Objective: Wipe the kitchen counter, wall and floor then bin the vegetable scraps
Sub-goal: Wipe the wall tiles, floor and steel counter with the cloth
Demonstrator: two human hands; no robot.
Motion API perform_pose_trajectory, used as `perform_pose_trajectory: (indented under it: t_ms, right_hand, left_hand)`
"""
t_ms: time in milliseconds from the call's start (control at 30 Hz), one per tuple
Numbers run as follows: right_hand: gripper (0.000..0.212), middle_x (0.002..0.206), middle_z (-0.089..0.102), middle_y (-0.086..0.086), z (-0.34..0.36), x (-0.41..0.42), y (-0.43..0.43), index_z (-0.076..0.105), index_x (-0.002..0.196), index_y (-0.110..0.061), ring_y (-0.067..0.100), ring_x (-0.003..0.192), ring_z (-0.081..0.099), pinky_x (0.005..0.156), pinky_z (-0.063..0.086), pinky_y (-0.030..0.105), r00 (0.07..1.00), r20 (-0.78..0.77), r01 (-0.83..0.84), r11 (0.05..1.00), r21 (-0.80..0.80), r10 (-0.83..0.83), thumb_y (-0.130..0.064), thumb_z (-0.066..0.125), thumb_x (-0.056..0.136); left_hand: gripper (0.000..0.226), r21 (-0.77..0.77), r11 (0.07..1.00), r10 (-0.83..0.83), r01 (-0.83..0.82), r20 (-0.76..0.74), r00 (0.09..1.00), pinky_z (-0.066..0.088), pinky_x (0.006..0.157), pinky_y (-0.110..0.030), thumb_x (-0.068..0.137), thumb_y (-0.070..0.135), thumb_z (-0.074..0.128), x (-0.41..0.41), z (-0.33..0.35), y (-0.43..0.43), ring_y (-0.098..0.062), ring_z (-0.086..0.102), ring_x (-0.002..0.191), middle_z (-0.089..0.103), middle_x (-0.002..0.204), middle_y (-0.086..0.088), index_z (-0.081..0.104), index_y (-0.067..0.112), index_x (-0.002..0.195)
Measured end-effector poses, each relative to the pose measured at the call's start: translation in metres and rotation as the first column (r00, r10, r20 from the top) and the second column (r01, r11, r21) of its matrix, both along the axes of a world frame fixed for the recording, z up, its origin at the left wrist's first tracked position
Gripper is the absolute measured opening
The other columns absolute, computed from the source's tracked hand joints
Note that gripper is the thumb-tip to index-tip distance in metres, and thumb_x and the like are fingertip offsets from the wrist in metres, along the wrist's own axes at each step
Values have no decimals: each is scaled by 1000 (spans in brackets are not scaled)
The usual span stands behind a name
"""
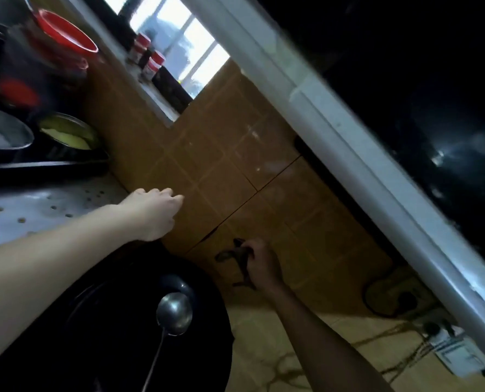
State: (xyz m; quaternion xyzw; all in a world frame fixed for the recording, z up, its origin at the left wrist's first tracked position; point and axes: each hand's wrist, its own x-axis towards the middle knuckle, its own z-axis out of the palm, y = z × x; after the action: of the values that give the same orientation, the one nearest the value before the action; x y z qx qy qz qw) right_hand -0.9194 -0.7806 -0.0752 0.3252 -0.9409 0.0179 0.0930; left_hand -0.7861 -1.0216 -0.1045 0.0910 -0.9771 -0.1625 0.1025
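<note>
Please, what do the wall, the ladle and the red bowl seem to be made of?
The wall: probably glazed ceramic tile; brown squares, grout lines, faint sheen. The ladle: polished metal, likely steel; bright highlights. The red bowl: seemingly plastic, uniform saturated colour, but blur leaves it open.

This is a home kitchen. A black wok (pixel 117 329) holds a metal ladle (pixel 174 312) beside a tiled wall (pixel 235 154). A red bowl (pixel 66 31) and jars (pixel 153 63) stand nearby.
</note>
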Motion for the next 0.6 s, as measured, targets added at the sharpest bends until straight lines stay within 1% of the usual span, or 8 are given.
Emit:
perform_pose_trajectory:
  t_ms: [67, 133, 233, 300, 367, 433, 533, 600]
  right_hand:
    - [20, 114, 56, 9, 0, -16, 8, 63, 103, -10, 27, 100, 55, 74, 45, 33, 999, -32, 7, 1000, 19, -6, -16, 46, 97]
    - [23, 119, 54, 8, 4, -33, 17, 62, 111, -10, 27, 104, 54, 79, 45, 33, 998, -60, 17, 998, 52, -14, -15, 44, 97]
    - [27, 125, 54, 7, 19, -59, 21, 60, 117, -10, 26, 112, 51, 86, 46, 33, 980, -198, -25, 998, 63, 37, -8, 45, 95]
    - [28, 129, 53, 7, 35, -76, 17, 58, 119, -9, 28, 117, 49, 88, 46, 37, 942, -317, -89, 993, 82, 110, -4, 48, 93]
    - [31, 133, 50, 9, 54, -91, 8, 57, 122, -6, 30, 120, 47, 90, 47, 38, 911, -388, -116, 990, 85, 140, -1, 48, 93]
    - [32, 133, 50, 12, 76, -106, -5, 59, 119, -3, 32, 121, 45, 89, 47, 38, 860, -470, -154, 979, 135, 200, 3, 51, 89]
    - [34, 128, 53, 15, 108, -123, -24, 62, 114, -2, 35, 117, 47, 90, 45, 38, 769, -569, -168, 950, 262, 293, 1, 63, 80]
    - [44, 127, 52, 15, 126, -133, -33, 60, 114, -3, 35, 117, 47, 91, 45, 39, 743, -602, -136, 947, 291, 292, -5, 73, 72]
  left_hand:
    - [43, -21, 1000, -2, 2, 5, 1000, 41, 90, -39, 97, 31, 40, -5, -1, 7, -28, 50, 117, 47, 126, -7, 33, 19, 138]
    - [48, -39, 999, -9, 10, 15, 1000, 41, 92, -39, 97, 31, 39, -13, -1, 19, -28, 48, 119, 44, 132, -8, 28, 18, 142]
    - [55, -61, 998, -22, 23, 19, 1000, 38, 99, -40, 98, 30, 37, -27, -2, 34, -29, 41, 129, 33, 147, -11, 18, 17, 148]
    - [56, -55, 998, -29, 29, -11, 1000, 36, 101, -42, 98, 32, 36, -35, -3, 38, -28, 38, 132, 29, 150, -10, 17, 17, 149]
    - [57, -42, 999, -33, 32, -26, 999, 36, 102, -42, 97, 34, 36, -40, -3, 39, -27, 36, 133, 27, 151, -9, 17, 18, 148]
    - [56, -7, 1000, -5, 4, -56, 998, 36, 103, -40, 96, 36, 37, -43, -2, 32, -26, 37, 133, 28, 150, -8, 18, 22, 147]
    - [51, 62, 996, 68, -61, -118, 991, 38, 100, -36, 95, 40, 38, -44, 3, 19, -23, 39, 133, 28, 150, -5, 24, 31, 143]
    - [49, 43, 996, 85, -81, -98, 992, 38, 101, -36, 96, 42, 37, -47, 4, 11, -23, 37, 135, 26, 152, -2, 25, 33, 143]
